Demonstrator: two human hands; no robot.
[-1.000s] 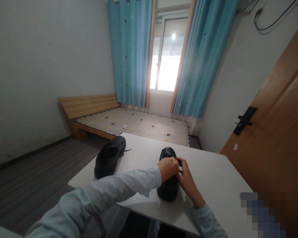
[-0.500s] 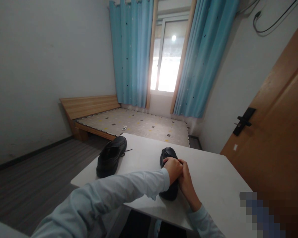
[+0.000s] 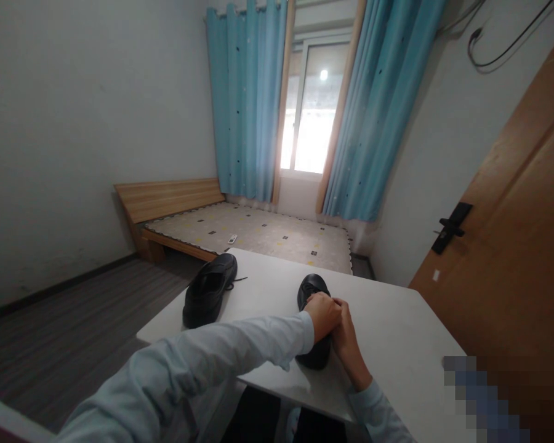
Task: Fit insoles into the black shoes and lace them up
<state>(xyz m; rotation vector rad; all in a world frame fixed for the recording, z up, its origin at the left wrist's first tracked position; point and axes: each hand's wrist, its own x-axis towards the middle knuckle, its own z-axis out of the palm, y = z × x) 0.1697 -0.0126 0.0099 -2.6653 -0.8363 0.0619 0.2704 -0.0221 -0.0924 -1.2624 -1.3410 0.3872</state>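
A black lace-up shoe (image 3: 314,287) rests on the white table (image 3: 388,326), toe away from me. Across its middle lies my left hand (image 3: 324,315), closed, its knuckles covering much of the lacing. My right hand (image 3: 345,335) meets it from the right side of the shoe, fingers bent and closed. The two hands touch at the fingertips, and whatever is pinched between them is hidden. To the left stands a matching black shoe (image 3: 210,290) with a loose lace (image 3: 239,280) trailing onto the table. Neither hand is near that one.
Beyond the table is a low bed (image 3: 268,231) with a remote control (image 3: 232,239) on it. A wooden door (image 3: 498,246) with a black handle is at the right. Blue curtains (image 3: 247,104) flank the window (image 3: 318,111).
Both hands stay at the same shoe, with only a slight shift of the left hand's fingers. The view has moved a little.
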